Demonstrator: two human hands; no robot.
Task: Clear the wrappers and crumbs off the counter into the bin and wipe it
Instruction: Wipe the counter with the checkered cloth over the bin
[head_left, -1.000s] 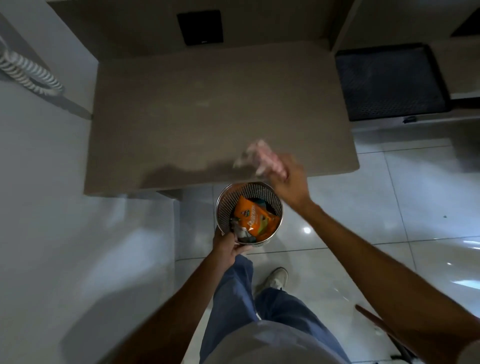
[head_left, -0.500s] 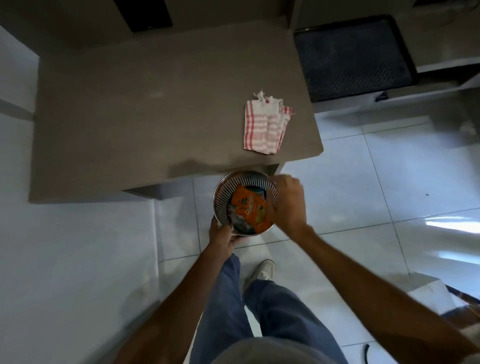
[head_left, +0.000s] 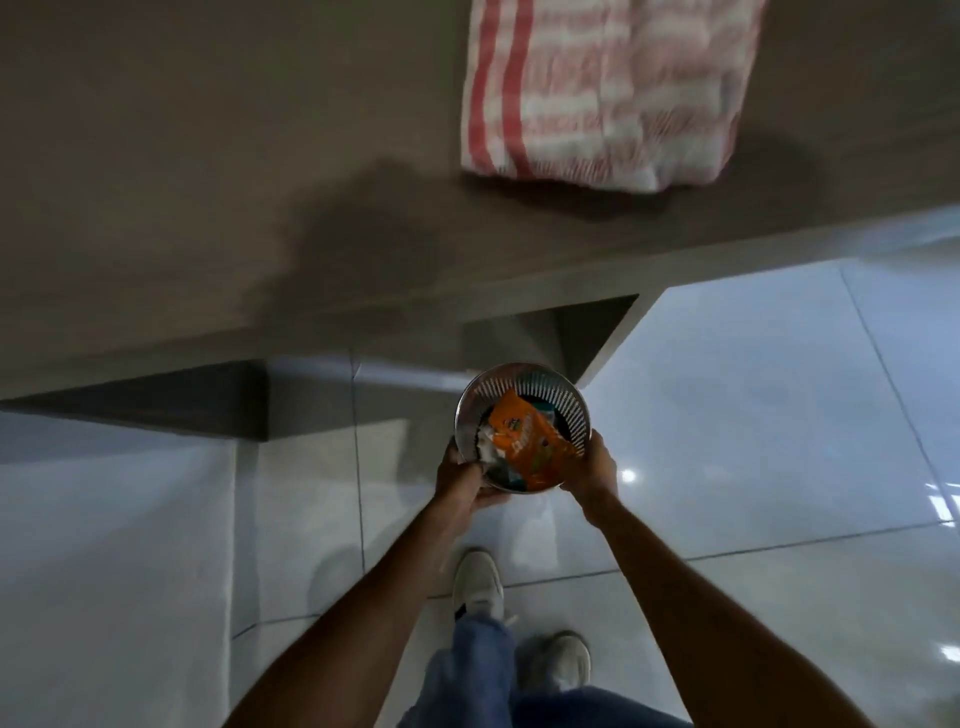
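Observation:
A round metal mesh bin (head_left: 540, 387) sits low over the floor, just in front of the counter edge. Inside it lie an orange snack wrapper (head_left: 530, 441) and other crumpled scraps. My left hand (head_left: 462, 480) grips the bin's near-left rim, and my right hand (head_left: 592, 467) holds its right side. A red-and-white striped cloth (head_left: 608, 88) lies flat on the brown counter (head_left: 208, 156), near its right front corner, with neither hand on it.
Glossy white floor tiles (head_left: 753, 441) spread below and to the right. The counter's support panels (head_left: 582, 332) stand just behind the bin. My two white shoes (head_left: 478, 582) and blue trousers are beneath my arms.
My right hand let go of the cloth onto the counter and came down to the bin's side. Both hands now hold the bin, lower and closer to the floor; the view dropped nearer the counter.

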